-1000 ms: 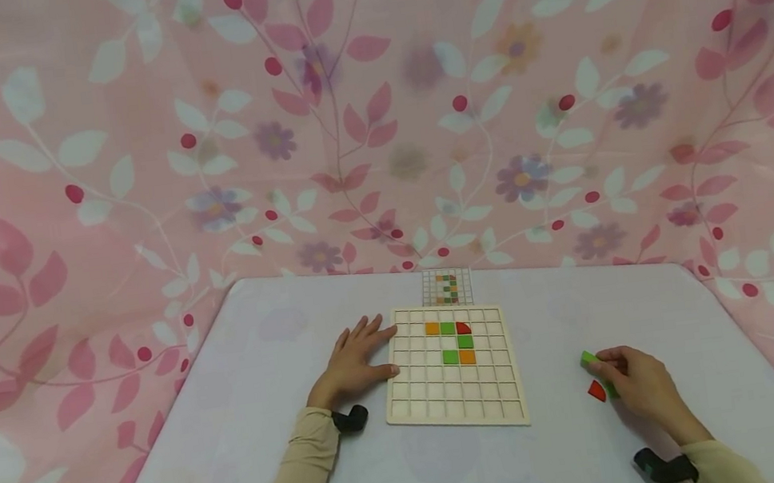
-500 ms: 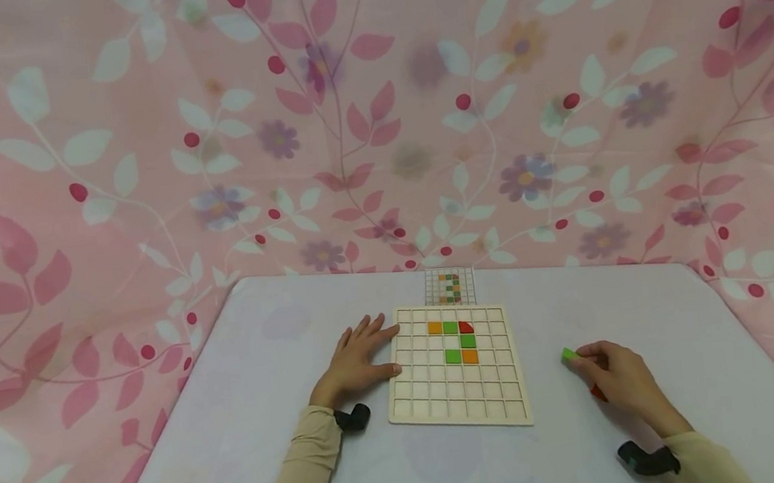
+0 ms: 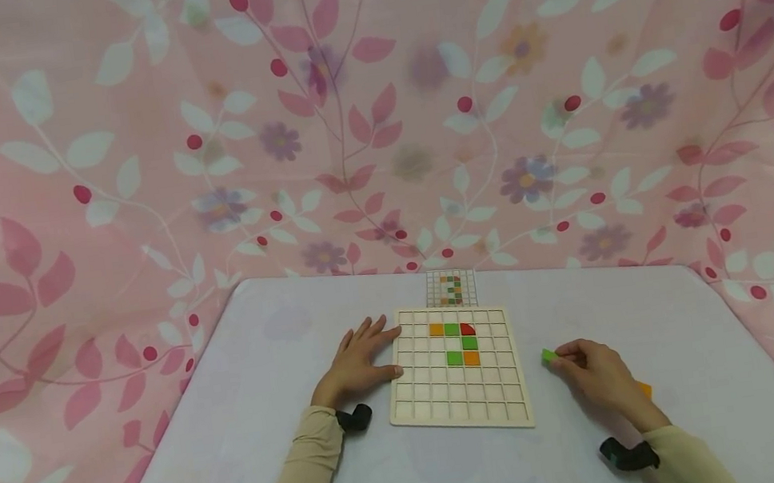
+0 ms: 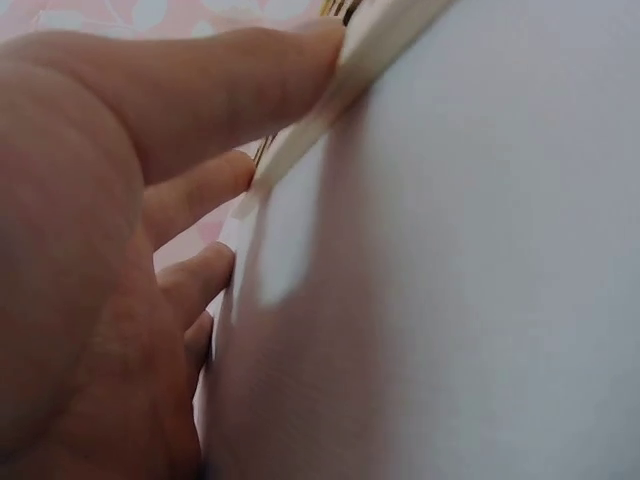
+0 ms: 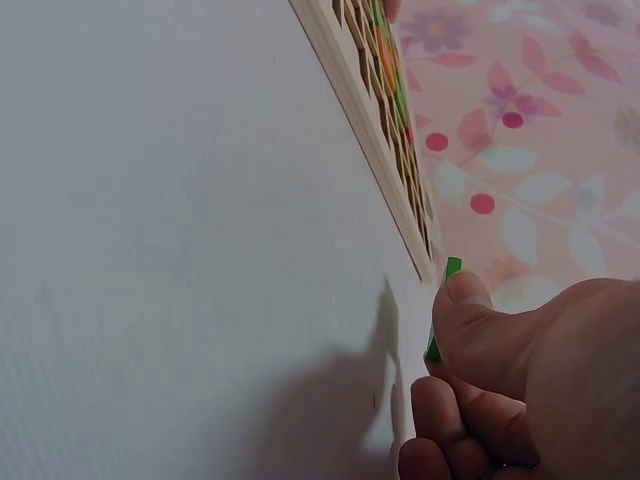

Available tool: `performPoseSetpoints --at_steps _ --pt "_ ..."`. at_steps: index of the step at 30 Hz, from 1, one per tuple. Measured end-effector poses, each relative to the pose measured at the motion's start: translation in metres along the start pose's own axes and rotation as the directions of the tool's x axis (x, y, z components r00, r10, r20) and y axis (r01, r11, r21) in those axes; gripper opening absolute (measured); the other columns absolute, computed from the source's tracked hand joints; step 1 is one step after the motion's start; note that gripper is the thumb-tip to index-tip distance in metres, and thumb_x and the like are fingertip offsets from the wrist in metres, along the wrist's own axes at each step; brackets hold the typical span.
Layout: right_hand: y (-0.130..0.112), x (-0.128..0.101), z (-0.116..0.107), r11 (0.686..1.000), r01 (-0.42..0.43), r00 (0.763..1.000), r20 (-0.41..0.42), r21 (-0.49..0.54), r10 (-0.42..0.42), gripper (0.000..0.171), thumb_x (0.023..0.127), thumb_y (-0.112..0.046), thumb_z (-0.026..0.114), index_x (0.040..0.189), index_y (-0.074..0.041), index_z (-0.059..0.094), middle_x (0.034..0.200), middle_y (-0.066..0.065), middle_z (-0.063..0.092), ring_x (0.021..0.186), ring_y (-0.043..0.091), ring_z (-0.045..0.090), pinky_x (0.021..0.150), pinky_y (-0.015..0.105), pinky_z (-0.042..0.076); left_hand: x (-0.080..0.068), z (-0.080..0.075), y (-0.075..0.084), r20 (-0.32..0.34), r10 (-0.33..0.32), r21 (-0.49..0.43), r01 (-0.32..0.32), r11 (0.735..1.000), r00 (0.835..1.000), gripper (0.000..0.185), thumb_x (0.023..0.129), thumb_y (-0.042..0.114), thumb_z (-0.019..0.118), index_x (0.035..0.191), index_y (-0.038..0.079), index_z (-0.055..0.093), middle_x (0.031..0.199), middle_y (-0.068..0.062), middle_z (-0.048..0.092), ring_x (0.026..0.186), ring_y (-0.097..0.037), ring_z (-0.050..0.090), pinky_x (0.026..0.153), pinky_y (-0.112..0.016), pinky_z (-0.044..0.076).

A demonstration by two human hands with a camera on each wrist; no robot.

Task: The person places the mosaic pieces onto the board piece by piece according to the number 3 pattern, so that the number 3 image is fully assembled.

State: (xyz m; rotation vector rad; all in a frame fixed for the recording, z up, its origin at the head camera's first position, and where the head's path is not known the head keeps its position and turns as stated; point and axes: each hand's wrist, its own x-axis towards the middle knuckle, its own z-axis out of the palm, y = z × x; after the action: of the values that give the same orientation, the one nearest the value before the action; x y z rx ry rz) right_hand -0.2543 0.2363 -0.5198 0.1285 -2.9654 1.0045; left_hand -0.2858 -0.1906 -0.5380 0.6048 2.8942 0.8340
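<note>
Seen from the head view: a wooden grid board [image 3: 457, 371] lying flat on the white counter [image 3: 264, 418], middle of the scene, most of its square cells bare. Held in its far cells, six tiles: an orange tile [image 3: 436, 330], a green one [image 3: 452, 329] and a red quarter-round piece [image 3: 467, 329] side by side in one row, another green [image 3: 469, 342] just nearer under the red, then a green [image 3: 454, 357] and an orange [image 3: 470, 358] together in the next row. Just beyond the board's far edge, a small pattern card [image 3: 450, 288] printed with a coloured grid. Left hand [image 3: 358, 362] laid flat on the counter, fingers [image 4: 250, 75] straight and pressed against the board's left rim, gripping nothing. Right hand [image 3: 595, 377] to the right of the board, apart from it, fingers curled, thumb and fingertips pinching a green tile [image 3: 549, 355] just above the counter near the board's right edge; confirmed in the right wrist view, the tile [image 5: 442, 300] edge-on under the thumb. An orange piece [image 3: 643, 389] on the counter just right of that hand, partly hidden. Pink floral cloth [image 3: 371, 114] hung behind.
</note>
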Motion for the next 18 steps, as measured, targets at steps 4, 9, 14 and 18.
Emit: performPoseSetpoints --at_steps 4,9,14,18 --pt "-0.004 0.001 0.004 1.000 0.015 1.000 0.002 0.008 -0.015 0.030 0.092 -0.024 0.071 0.111 0.000 0.067 0.097 0.008 0.069 0.084 0.018 0.062 0.073 0.031 0.051 0.000 -0.004 0.002 0.016 -0.004 -0.037 0.004 0.999 1.000 0.076 0.088 0.049 0.069 0.153 0.026 0.039 0.165 -0.006 0.020 0.153 -0.030 0.007 0.120 -0.059 0.003" --pt "-0.012 0.004 0.011 0.999 0.036 0.999 0.013 0.023 -0.037 0.029 0.092 -0.023 0.070 0.110 -0.001 0.068 0.097 0.007 0.069 0.085 0.017 0.062 0.074 0.031 0.051 0.000 -0.005 0.003 0.016 -0.011 -0.049 0.012 0.999 1.000 0.076 0.087 0.047 0.071 0.153 0.026 0.040 0.165 -0.006 0.021 0.153 -0.032 0.008 0.118 -0.061 0.004" --pt "-0.023 0.006 0.019 0.999 0.045 0.998 0.036 0.026 -0.046 0.029 0.092 -0.024 0.071 0.110 -0.003 0.068 0.098 0.006 0.068 0.086 0.017 0.061 0.078 0.035 0.052 0.000 -0.004 0.005 0.030 -0.033 -0.072 0.035 0.997 0.999 0.075 0.087 0.045 0.071 0.153 0.026 0.039 0.165 -0.006 0.020 0.153 -0.032 0.006 0.118 -0.062 0.003" --pt "-0.031 0.008 0.024 0.997 0.069 0.997 0.041 0.039 -0.070 0.028 0.091 -0.025 0.072 0.110 -0.004 0.068 0.098 0.004 0.067 0.087 0.017 0.060 0.080 0.037 0.053 0.000 -0.005 0.007 0.029 -0.040 -0.098 0.043 0.994 0.999 0.075 0.086 0.043 0.073 0.152 0.024 0.041 0.164 -0.009 0.021 0.153 -0.034 0.007 0.117 -0.064 0.003"
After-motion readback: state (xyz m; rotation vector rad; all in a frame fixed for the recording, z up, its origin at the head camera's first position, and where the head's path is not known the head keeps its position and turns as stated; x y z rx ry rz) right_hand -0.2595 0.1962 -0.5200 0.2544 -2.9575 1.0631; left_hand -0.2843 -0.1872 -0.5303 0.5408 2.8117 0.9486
